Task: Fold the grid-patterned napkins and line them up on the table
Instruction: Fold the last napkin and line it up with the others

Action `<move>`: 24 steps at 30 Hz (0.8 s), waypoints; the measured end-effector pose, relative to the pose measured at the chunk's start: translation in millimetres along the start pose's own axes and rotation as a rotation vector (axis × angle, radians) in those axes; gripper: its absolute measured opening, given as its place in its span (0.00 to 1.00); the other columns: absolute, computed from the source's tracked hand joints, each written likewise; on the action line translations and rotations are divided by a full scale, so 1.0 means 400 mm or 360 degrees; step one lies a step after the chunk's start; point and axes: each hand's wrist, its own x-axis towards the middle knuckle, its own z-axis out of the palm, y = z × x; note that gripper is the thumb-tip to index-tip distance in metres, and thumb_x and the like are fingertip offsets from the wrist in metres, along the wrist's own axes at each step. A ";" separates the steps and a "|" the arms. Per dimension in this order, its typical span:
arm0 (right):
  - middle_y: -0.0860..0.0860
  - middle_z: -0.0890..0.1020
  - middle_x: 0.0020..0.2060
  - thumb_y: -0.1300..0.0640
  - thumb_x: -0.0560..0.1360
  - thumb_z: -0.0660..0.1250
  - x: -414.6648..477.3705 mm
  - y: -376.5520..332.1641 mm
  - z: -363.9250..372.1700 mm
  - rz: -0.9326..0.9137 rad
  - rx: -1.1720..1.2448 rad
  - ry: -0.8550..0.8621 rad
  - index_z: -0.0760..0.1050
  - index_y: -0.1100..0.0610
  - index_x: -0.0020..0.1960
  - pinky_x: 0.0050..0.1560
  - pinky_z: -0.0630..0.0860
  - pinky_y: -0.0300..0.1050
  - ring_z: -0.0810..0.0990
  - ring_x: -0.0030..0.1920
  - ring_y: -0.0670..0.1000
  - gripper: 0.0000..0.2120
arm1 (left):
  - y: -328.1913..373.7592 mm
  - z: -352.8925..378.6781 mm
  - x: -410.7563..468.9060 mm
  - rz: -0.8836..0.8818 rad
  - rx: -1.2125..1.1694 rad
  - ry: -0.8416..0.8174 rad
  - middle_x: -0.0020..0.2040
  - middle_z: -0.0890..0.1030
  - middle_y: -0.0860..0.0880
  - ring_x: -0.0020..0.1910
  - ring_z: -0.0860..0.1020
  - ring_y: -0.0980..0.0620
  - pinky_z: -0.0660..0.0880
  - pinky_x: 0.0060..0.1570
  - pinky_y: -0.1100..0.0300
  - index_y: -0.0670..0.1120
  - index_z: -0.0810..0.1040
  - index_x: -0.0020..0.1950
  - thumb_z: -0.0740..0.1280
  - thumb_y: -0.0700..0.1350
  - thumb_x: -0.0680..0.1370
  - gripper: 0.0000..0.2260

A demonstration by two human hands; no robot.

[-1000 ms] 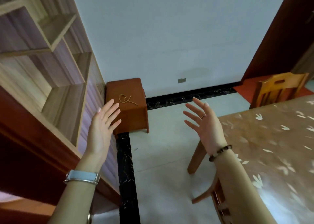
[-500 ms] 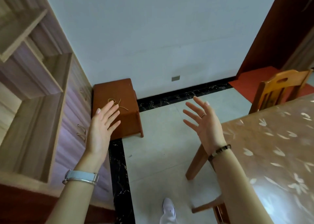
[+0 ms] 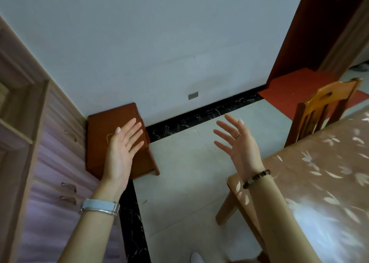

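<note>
My left hand [image 3: 121,153] and right hand [image 3: 238,147] hung raised, fingers spread, each grip empty, above the floor [image 3: 179,183] beside the worktop [image 3: 319,183].

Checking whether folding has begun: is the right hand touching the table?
Apart. The head view shows the right hand raised, open and empty, over bare floor left of the table.

Glossy leaf-printed covering on the worktop [image 3: 319,183]; varnished wood chair [image 3: 323,111]; smooth reddish wooden stool [image 3: 111,123]; matt pale floor tiles [image 3: 185,183]; wood-grain cabinet [image 3: 30,143]
</note>
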 end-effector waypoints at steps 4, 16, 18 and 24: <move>0.49 0.80 0.61 0.43 0.81 0.52 0.056 -0.024 -0.019 0.0007 0.0000 0.0060 0.72 0.49 0.68 0.63 0.74 0.57 0.80 0.60 0.51 0.21 | -0.010 0.038 0.079 0.0017 0.0045 -0.0048 0.68 0.77 0.49 0.68 0.74 0.53 0.68 0.68 0.50 0.49 0.73 0.70 0.49 0.55 0.84 0.21; 0.50 0.80 0.61 0.44 0.82 0.51 0.270 -0.058 -0.042 -0.0010 0.0060 0.0255 0.73 0.48 0.65 0.64 0.73 0.59 0.79 0.61 0.53 0.19 | -0.045 0.159 0.402 -0.0013 0.0070 -0.0304 0.64 0.80 0.53 0.66 0.76 0.55 0.71 0.64 0.53 0.54 0.76 0.65 0.53 0.55 0.81 0.18; 0.50 0.80 0.61 0.44 0.82 0.51 0.318 -0.064 -0.036 -0.0020 0.0087 0.0321 0.74 0.48 0.65 0.64 0.73 0.60 0.79 0.61 0.53 0.19 | -0.050 0.172 0.470 -0.0037 0.0068 -0.0344 0.64 0.80 0.53 0.66 0.76 0.55 0.70 0.64 0.54 0.54 0.76 0.66 0.51 0.54 0.83 0.18; 0.50 0.80 0.61 0.44 0.82 0.52 0.463 -0.084 0.003 -0.0060 0.0120 0.0518 0.73 0.48 0.65 0.64 0.73 0.60 0.79 0.61 0.54 0.18 | -0.046 0.206 0.676 -0.0089 0.0046 -0.0469 0.66 0.78 0.51 0.67 0.75 0.53 0.70 0.65 0.53 0.52 0.74 0.68 0.49 0.53 0.84 0.19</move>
